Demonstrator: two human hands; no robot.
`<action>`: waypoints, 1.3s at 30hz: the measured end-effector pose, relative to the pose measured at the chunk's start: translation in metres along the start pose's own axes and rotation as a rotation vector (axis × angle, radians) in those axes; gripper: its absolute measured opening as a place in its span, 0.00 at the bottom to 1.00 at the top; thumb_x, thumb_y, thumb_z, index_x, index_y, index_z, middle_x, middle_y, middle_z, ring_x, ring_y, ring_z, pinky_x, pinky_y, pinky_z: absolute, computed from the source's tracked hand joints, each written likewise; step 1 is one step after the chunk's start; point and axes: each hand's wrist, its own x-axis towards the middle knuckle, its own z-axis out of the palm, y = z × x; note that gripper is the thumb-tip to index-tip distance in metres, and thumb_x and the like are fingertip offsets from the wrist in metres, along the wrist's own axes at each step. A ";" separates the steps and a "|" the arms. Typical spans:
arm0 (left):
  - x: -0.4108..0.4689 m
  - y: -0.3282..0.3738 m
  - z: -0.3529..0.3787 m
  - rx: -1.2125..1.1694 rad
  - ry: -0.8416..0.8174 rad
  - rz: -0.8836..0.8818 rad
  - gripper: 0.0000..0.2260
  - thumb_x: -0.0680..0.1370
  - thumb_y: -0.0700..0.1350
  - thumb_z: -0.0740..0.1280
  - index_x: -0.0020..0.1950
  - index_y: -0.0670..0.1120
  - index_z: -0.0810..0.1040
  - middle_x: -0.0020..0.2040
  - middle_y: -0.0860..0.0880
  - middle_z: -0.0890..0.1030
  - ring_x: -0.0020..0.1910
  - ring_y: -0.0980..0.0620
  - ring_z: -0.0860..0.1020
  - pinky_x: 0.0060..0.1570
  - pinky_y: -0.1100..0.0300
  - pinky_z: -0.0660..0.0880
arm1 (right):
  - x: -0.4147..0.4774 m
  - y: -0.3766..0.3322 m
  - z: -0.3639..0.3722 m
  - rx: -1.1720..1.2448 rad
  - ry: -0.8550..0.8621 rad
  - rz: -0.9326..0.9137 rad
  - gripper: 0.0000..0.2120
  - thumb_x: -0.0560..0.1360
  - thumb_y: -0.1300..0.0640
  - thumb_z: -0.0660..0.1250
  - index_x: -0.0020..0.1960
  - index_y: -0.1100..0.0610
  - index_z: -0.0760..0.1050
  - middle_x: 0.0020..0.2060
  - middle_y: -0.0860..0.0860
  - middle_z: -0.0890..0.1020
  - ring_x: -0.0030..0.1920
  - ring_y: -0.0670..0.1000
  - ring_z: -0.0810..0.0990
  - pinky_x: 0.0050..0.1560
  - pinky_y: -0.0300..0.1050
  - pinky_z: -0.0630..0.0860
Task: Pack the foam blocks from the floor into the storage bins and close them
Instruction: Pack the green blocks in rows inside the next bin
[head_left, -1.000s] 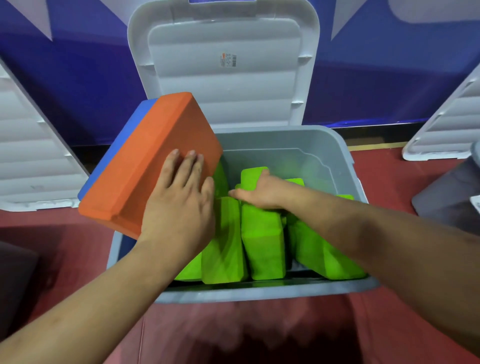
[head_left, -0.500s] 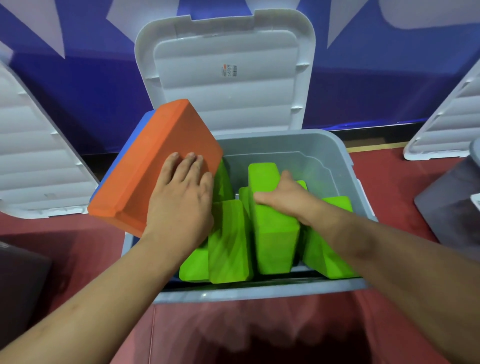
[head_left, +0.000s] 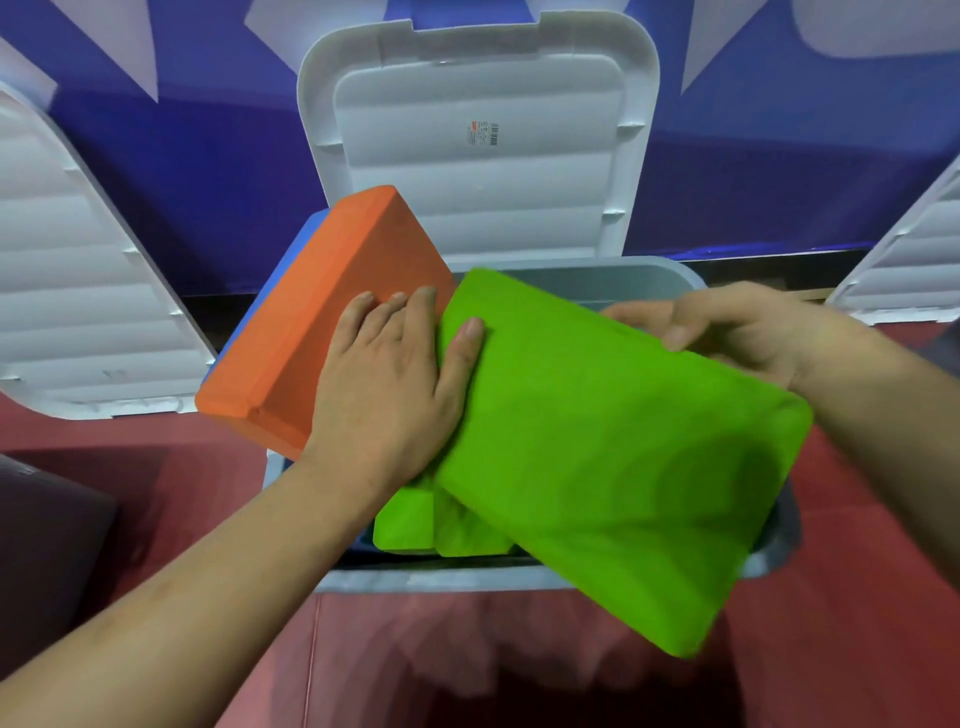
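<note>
I see the mouth of the grey bin (head_left: 775, 546) almost wholly covered. A large green block (head_left: 597, 457), tilted and gripped at its far edge by the right hand (head_left: 727, 332), spans the middle and right. An orange block (head_left: 322, 332) leans over the left rim under the flat left hand (head_left: 384, 395). Upright green blocks (head_left: 415, 519) fill the near-left gap beneath. Only a strip of the bin's back wall shows bare. The raised lid (head_left: 478, 208) stands behind; red floor (head_left: 857, 623) lies open in front.

left hand (head_left: 385, 395) flat, right hand (head_left: 727, 332) curled (gripping)
</note>
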 end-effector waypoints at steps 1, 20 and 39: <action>-0.001 0.000 -0.001 0.004 -0.008 0.009 0.34 0.80 0.65 0.39 0.69 0.43 0.69 0.63 0.43 0.80 0.70 0.48 0.71 0.75 0.50 0.55 | 0.006 0.006 -0.001 0.024 -0.010 0.060 0.42 0.48 0.62 0.77 0.63 0.65 0.75 0.59 0.64 0.76 0.50 0.60 0.79 0.50 0.53 0.79; -0.015 -0.002 0.002 0.227 -0.174 0.232 0.34 0.75 0.74 0.53 0.61 0.49 0.82 0.62 0.38 0.79 0.69 0.40 0.72 0.73 0.39 0.56 | 0.089 -0.004 -0.056 -1.378 0.514 0.250 0.28 0.75 0.43 0.67 0.65 0.63 0.73 0.60 0.57 0.79 0.56 0.57 0.79 0.58 0.49 0.76; -0.026 -0.001 0.014 0.175 -0.161 0.237 0.29 0.80 0.67 0.53 0.67 0.50 0.78 0.59 0.43 0.82 0.67 0.42 0.75 0.72 0.39 0.60 | 0.214 0.035 -0.116 -1.596 0.280 0.449 0.49 0.69 0.33 0.70 0.75 0.65 0.60 0.72 0.59 0.69 0.69 0.59 0.72 0.67 0.51 0.70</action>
